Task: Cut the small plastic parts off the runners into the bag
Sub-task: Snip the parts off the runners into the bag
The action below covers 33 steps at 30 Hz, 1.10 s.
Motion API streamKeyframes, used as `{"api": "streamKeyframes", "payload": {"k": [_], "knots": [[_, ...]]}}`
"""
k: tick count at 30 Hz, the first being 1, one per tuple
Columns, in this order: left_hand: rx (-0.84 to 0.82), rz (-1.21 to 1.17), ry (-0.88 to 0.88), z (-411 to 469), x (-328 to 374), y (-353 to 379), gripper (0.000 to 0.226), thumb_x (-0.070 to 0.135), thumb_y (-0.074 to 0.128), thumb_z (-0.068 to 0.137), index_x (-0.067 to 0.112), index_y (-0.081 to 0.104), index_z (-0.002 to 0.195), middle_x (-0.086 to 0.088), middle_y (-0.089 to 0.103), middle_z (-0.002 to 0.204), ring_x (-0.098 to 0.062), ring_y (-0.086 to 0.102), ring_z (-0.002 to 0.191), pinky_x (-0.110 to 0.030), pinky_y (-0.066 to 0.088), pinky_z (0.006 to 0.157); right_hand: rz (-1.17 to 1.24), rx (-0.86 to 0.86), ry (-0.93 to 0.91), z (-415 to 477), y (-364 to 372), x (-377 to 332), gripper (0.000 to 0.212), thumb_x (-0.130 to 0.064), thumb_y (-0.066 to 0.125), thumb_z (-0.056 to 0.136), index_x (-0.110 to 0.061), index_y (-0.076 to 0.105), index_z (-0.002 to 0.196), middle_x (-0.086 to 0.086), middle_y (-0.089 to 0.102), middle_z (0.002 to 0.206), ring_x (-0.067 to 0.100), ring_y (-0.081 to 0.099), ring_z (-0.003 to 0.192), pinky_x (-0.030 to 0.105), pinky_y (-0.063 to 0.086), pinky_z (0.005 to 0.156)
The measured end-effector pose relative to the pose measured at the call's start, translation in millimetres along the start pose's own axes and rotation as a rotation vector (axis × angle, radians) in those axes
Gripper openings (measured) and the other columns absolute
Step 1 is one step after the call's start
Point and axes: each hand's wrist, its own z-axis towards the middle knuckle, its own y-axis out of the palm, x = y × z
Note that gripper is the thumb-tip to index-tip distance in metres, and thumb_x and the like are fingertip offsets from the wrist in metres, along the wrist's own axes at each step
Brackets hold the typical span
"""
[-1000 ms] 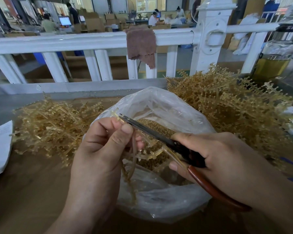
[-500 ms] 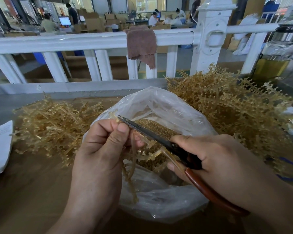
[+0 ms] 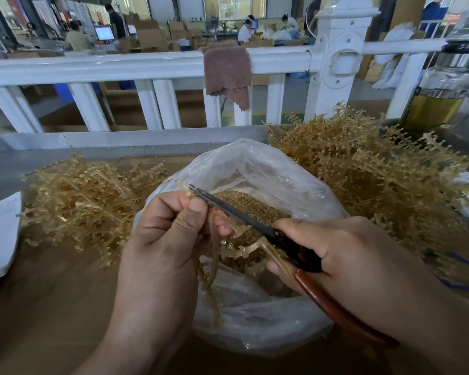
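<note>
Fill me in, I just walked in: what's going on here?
A person is trimming a plastic runner. The left hand pinches the runner over an open clear bag; the right hand grips scissors, blade tips at the runner's top beside the left thumb. Cut parts already lie in the bag, with runner piles on both sides.

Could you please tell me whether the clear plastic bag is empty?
No, the plastic bag holds a heap of small tan parts, visible beneath the scissors.
</note>
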Motion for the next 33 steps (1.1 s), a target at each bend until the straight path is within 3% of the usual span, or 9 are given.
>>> {"api": "streamKeyframes", "payload": {"k": [12, 17, 22, 26, 33], "knots": [[0.033, 0.042, -0.015, 0, 0, 1, 0.014, 0.03, 0.063, 0.085, 0.025, 0.068, 0.072, -0.01, 0.068, 0.069, -0.013, 0.066, 0.063, -0.017, 0.053, 0.06, -0.025, -0.02, 0.004, 0, 1, 1, 0.035, -0.051, 0.047, 0.089, -0.028, 0.069, 0.104, -0.008, 0.066, 0.069, 0.005, 0.061, 0.061, 0.021, 0.048, 0.055], [0.068, 0.031, -0.035, 1, 3, 1, 0.017, 0.033, 0.064, 0.085, 0.024, 0.072, 0.072, -0.01, 0.07, 0.069, -0.016, 0.068, 0.063, -0.02, 0.055, 0.059, -0.005, -0.016, -0.006, 0, 2, 4, 0.044, -0.06, 0.043, 0.086, -0.03, 0.068, 0.106, -0.01, 0.066, 0.071, 0.005, 0.062, 0.061, 0.024, 0.048, 0.052], [0.123, 0.185, 0.02, 3, 3, -3, 0.017, 0.042, 0.064, 0.086, 0.028, 0.069, 0.076, -0.009, 0.074, 0.076, -0.016, 0.072, 0.068, -0.019, 0.055, 0.06, -0.055, 0.0, 0.007, -1, 4, 8, 0.048, -0.064, 0.038, 0.082, -0.034, 0.064, 0.11, -0.015, 0.062, 0.068, 0.004, 0.058, 0.061, 0.025, 0.048, 0.055], [0.081, -0.001, -0.065, 5, 1, -6, 0.012, 0.028, 0.066, 0.087, 0.018, 0.066, 0.079, -0.017, 0.065, 0.08, -0.022, 0.064, 0.07, -0.024, 0.056, 0.063, -0.021, 0.001, 0.027, 0, 5, 9, 0.048, -0.063, 0.037, 0.081, -0.037, 0.063, 0.111, -0.015, 0.063, 0.068, 0.005, 0.06, 0.066, 0.022, 0.048, 0.06], [0.063, -0.096, -0.093, 8, 0, -7, 0.01, 0.022, 0.071, 0.079, 0.016, 0.065, 0.074, -0.011, 0.061, 0.072, -0.017, 0.059, 0.064, -0.022, 0.056, 0.063, -0.008, -0.028, 0.021, -1, 2, 11, 0.042, -0.061, 0.041, 0.082, -0.039, 0.061, 0.111, -0.018, 0.062, 0.07, 0.001, 0.06, 0.067, 0.018, 0.048, 0.057]]}}
